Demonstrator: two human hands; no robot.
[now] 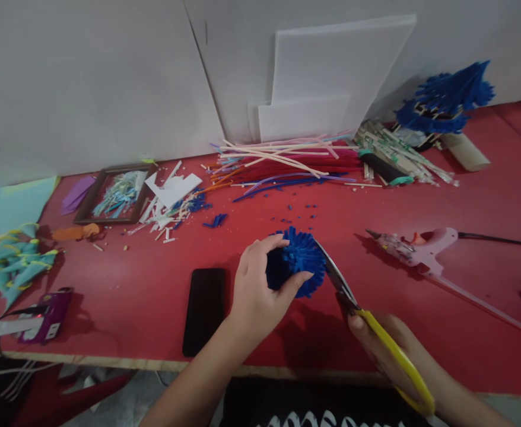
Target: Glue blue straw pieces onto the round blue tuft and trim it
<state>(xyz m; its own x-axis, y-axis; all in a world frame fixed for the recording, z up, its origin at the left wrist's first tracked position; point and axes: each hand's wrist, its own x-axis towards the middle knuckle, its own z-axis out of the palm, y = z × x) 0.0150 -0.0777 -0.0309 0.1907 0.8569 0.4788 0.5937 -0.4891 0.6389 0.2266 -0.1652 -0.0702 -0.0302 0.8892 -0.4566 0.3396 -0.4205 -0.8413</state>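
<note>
My left hand [257,289] is closed round a blue spiky foam ball [296,261] held just above the red table [122,296]. Thumb and fingers pinch its left side. My right hand [391,350] grips yellow-handled scissors [378,332]. Their metal blades point up and left and touch the right side of the ball.
A black phone [204,310] lies left of my left hand. A pink glue gun [414,249] lies to the right. Coloured foam strips [287,163], white foam boards [327,89], a blue spiky piece [447,98], a small frame [114,194], teal paper shapes [13,261] and scraps sit further back and left.
</note>
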